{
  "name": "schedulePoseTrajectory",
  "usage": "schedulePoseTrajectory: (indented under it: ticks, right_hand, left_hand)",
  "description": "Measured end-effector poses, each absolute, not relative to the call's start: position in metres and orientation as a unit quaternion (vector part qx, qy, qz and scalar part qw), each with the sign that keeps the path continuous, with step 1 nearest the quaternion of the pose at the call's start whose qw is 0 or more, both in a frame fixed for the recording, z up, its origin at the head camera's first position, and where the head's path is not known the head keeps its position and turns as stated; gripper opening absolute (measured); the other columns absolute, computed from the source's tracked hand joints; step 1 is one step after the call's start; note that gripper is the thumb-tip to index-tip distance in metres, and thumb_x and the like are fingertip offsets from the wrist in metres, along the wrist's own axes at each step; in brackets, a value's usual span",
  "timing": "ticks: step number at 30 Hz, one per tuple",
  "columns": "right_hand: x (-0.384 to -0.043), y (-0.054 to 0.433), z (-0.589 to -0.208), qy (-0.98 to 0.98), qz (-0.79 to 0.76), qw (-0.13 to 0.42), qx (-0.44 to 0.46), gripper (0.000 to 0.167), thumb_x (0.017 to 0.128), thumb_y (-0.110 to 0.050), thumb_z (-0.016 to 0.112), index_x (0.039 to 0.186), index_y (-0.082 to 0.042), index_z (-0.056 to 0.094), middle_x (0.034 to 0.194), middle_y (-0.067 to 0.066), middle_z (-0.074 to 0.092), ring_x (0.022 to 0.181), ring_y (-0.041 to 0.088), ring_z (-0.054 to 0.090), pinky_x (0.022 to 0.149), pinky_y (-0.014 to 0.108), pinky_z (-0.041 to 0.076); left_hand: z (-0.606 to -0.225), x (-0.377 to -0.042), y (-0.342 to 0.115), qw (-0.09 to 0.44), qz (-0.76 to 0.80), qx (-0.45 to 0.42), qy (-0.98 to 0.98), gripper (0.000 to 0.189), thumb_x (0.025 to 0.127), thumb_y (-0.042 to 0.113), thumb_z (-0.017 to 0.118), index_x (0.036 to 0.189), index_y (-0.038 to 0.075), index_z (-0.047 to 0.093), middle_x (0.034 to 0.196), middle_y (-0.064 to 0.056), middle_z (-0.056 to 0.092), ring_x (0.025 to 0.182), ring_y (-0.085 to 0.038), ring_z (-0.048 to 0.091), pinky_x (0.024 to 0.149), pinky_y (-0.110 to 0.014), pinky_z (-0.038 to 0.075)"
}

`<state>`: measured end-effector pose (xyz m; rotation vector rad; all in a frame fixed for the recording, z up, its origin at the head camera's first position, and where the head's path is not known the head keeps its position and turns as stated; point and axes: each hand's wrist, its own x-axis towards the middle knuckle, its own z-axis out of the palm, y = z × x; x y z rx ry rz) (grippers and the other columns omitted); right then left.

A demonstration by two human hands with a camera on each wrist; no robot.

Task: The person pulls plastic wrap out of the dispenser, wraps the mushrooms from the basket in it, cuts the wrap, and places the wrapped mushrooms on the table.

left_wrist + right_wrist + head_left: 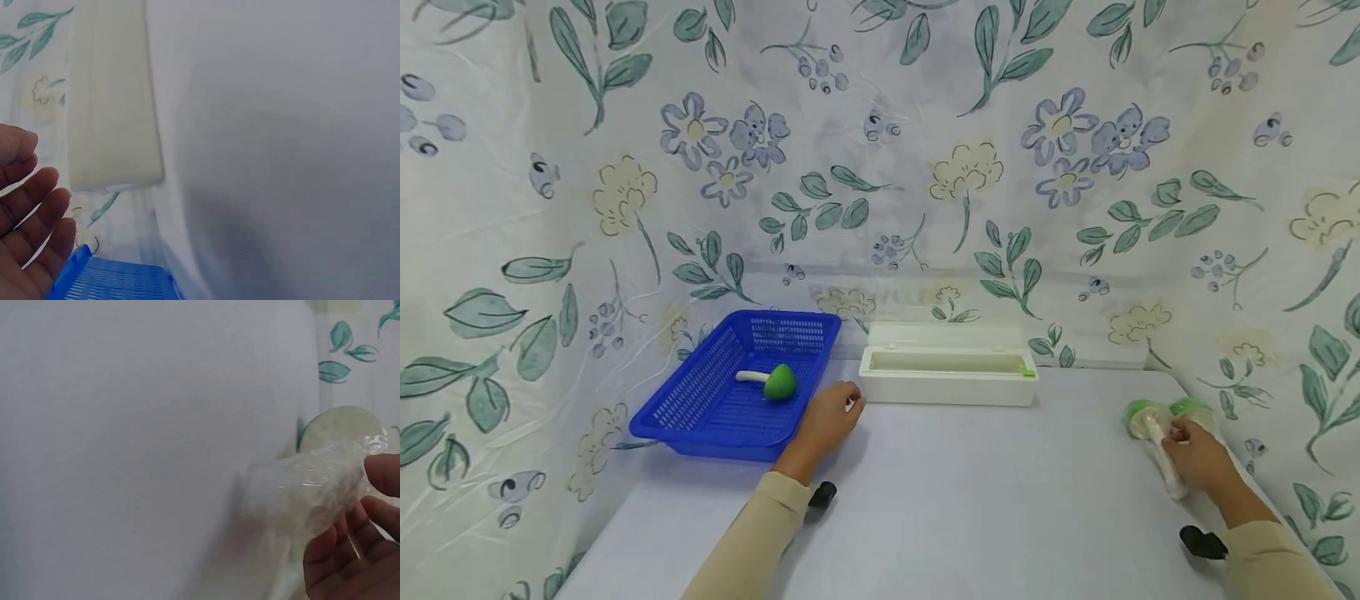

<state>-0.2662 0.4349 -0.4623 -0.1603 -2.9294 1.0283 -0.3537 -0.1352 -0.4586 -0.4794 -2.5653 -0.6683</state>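
At the table's right edge, my right hand (1201, 458) pinches a plastic-wrapped, mushroom-shaped thing with a green cap and pale stem. Clear crinkled wrap (306, 487) shows beside the thumb and curled fingers in the right wrist view. A similar wrapped mushroom shape (1150, 425) lies just left of the fingers in the head view. Over the right rim of the blue basket (707, 446) is my left hand (831, 417), fingers loosely bent and holding nothing. Inside the basket lies an unwrapped green-capped mushroom shape (780, 382) with a white stem.
A long white box (947, 390) with its lid (943, 335) raised stands at the back middle, a small green tab (1028, 372) on its front right. White cloth (985, 500) covers the table. Flower-patterned sheeting (880, 208) hangs behind and at both sides.
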Motion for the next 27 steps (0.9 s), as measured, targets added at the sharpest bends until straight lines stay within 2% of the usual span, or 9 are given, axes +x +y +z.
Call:
schedulePoseTrajectory:
  ticks: [6, 12, 19, 27]
  right_hand:
    - [-0.273, 0.424, -0.445, -0.942, 0.318, 0.094, -0.051, 0.053, 0.1, -0.022, 0.046, 0.131, 0.02, 0.036, 0.119, 0.039, 0.046, 0.107, 0.054, 0.047, 0.083, 0.061, 0.041]
    - [-0.291, 0.399, -0.441, -0.927, 0.345, 0.139, -0.044, 0.046, 0.1, -0.019, 0.049, 0.13, 0.015, 0.042, 0.115, 0.032, 0.05, 0.104, 0.048, 0.051, 0.078, 0.053, 0.046]
    - [-0.306, 0.371, -0.434, -0.926, 0.35, 0.142, -0.023, 0.043, 0.099, -0.017, 0.052, 0.129, 0.012, 0.046, 0.115, 0.027, 0.054, 0.103, 0.042, 0.053, 0.076, 0.044, 0.045]
    - [-0.33, 0.341, -0.425, -0.93, 0.349, 0.115, 0.011, 0.04, 0.099, -0.015, 0.053, 0.13, 0.009, 0.047, 0.119, 0.027, 0.054, 0.109, 0.043, 0.053, 0.082, 0.05, 0.048]
  left_hand:
    - [-0.444, -0.367, -0.123, 0.223, -0.317, -0.133, -0.912, 0.009, 0.093, 0.019, 0.065, 0.093, 0.011, 0.065, 0.086, -0.003, 0.064, 0.08, -0.02, 0.059, 0.071, -0.035, 0.05]
    - [-0.433, -0.374, -0.113, 0.238, -0.368, -0.122, -0.891, 0.018, 0.091, 0.017, 0.067, 0.102, 0.003, 0.065, 0.088, -0.006, 0.066, 0.08, -0.022, 0.06, 0.072, -0.038, 0.051]
    - [-0.432, -0.39, -0.103, 0.232, -0.418, -0.116, -0.87, 0.022, 0.092, 0.014, 0.066, 0.109, 0.0, 0.062, 0.087, -0.008, 0.065, 0.081, -0.024, 0.061, 0.072, -0.04, 0.05]
    - [-0.434, -0.405, -0.098, 0.215, -0.432, -0.091, -0.871, 0.019, 0.095, 0.02, 0.062, 0.108, 0.005, 0.063, 0.089, -0.008, 0.066, 0.083, -0.023, 0.062, 0.072, -0.039, 0.05]
